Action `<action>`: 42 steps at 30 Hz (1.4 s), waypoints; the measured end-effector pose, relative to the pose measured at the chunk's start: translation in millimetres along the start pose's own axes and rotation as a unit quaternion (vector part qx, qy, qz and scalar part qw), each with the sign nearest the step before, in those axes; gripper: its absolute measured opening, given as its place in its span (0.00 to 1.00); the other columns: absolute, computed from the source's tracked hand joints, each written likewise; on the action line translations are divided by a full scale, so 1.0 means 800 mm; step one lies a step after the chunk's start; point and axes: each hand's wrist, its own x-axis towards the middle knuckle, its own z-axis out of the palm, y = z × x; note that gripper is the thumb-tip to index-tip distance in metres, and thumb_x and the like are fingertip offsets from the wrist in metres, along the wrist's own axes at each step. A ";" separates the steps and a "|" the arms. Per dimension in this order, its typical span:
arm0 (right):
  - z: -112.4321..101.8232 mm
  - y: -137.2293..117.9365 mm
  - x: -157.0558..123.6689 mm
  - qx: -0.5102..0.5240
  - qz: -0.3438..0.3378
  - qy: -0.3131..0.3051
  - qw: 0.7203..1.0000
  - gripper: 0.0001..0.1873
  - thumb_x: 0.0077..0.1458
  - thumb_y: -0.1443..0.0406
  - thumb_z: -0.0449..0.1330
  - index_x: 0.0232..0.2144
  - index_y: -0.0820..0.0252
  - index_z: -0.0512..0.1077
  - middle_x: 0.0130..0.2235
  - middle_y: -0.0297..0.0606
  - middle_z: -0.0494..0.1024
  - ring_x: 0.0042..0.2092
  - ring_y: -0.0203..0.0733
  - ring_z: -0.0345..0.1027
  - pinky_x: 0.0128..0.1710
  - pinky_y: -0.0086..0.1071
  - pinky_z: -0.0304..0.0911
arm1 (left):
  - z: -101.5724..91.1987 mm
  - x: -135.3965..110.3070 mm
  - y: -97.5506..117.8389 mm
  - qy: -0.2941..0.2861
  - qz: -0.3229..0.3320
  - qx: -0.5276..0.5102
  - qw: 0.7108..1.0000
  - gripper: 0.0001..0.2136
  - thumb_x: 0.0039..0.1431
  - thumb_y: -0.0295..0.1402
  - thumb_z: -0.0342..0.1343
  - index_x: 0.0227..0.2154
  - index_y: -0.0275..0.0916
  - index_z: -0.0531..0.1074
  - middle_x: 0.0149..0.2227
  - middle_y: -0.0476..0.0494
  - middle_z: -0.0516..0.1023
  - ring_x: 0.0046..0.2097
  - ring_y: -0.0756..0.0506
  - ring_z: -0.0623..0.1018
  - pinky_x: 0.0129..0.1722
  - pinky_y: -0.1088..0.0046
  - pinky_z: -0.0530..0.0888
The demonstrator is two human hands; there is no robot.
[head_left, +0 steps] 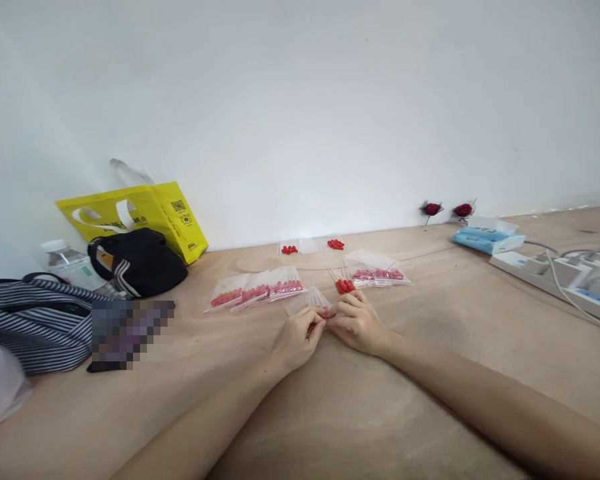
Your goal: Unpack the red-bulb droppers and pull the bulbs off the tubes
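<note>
My left hand [296, 338] and my right hand [359, 323] meet at the middle of the tan table [330, 413], fingers pinched together on a small clear plastic bag [313, 301] with red pieces at its lower edge. Just beyond my right hand lies a small heap of loose red pieces [345, 286]. Several filled clear bags with red pieces [260, 291] lie fanned out to the left, and more filled bags [377, 272] lie to the right. Two further little groups of red pieces [336, 244] sit near the wall.
At the left stand a yellow tote bag [145, 212], a black bag [137, 261], a striped bag [35, 323] and a water bottle [65, 261]. Two red roses [447, 210], a blue tissue pack [487, 239] and white power strips with cables [565, 277] occupy the right.
</note>
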 end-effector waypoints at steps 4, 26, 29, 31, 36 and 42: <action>0.001 -0.004 0.004 0.016 0.008 -0.007 1.000 0.09 0.54 0.67 0.53 0.24 0.58 0.70 0.31 0.35 0.73 0.35 0.36 0.59 0.38 0.34 0.50 | 0.005 -0.003 -0.003 -0.020 -0.007 0.028 0.999 0.07 0.56 0.27 0.43 0.26 0.38 0.64 0.35 0.43 0.73 0.39 0.48 0.73 0.38 0.71 0.69; -0.031 0.017 -0.006 0.059 0.045 -0.122 0.990 0.06 0.48 0.61 0.58 0.27 0.55 0.72 0.46 0.38 0.67 0.46 0.43 0.58 0.45 0.41 0.51 | -0.035 0.005 -0.029 -0.105 -0.022 0.096 0.990 0.16 0.60 0.35 0.41 0.49 0.39 0.62 0.53 0.42 0.65 0.57 0.44 0.59 0.58 0.59 0.50; -0.031 0.022 -0.008 0.048 0.087 -0.118 0.988 0.08 0.50 0.61 0.56 0.25 0.56 0.73 0.40 0.37 0.70 0.43 0.41 0.60 0.42 0.39 0.51 | -0.039 0.002 -0.022 -0.099 0.026 0.110 0.989 0.14 0.58 0.33 0.43 0.46 0.41 0.65 0.48 0.44 0.71 0.53 0.45 0.65 0.58 0.58 0.49; -0.029 0.024 -0.008 0.037 0.104 -0.113 0.987 0.07 0.49 0.62 0.56 0.25 0.56 0.73 0.37 0.37 0.71 0.41 0.40 0.60 0.40 0.39 0.50 | -0.041 -0.001 -0.014 -0.096 0.058 0.113 0.987 0.12 0.55 0.33 0.48 0.42 0.41 0.68 0.40 0.44 0.74 0.46 0.45 0.71 0.57 0.58 0.53; -0.025 0.028 -0.008 0.036 0.124 -0.105 0.986 0.06 0.47 0.65 0.58 0.30 0.54 0.74 0.34 0.37 0.70 0.39 0.41 0.60 0.39 0.39 0.51 | -0.041 -0.009 -0.005 -0.120 0.080 0.086 0.986 0.18 0.50 0.34 0.53 0.45 0.40 0.67 0.45 0.39 0.70 0.50 0.42 0.68 0.52 0.63 0.63; -0.023 0.028 -0.008 0.255 0.152 -0.160 0.942 0.07 0.51 0.64 0.56 0.27 0.58 0.74 0.26 0.33 0.67 0.29 0.33 0.60 0.29 0.28 0.57 | -0.033 -0.011 -0.014 -0.145 0.009 0.055 0.988 0.20 0.53 0.36 0.51 0.51 0.42 0.63 0.52 0.41 0.66 0.53 0.43 0.65 0.53 0.62 0.62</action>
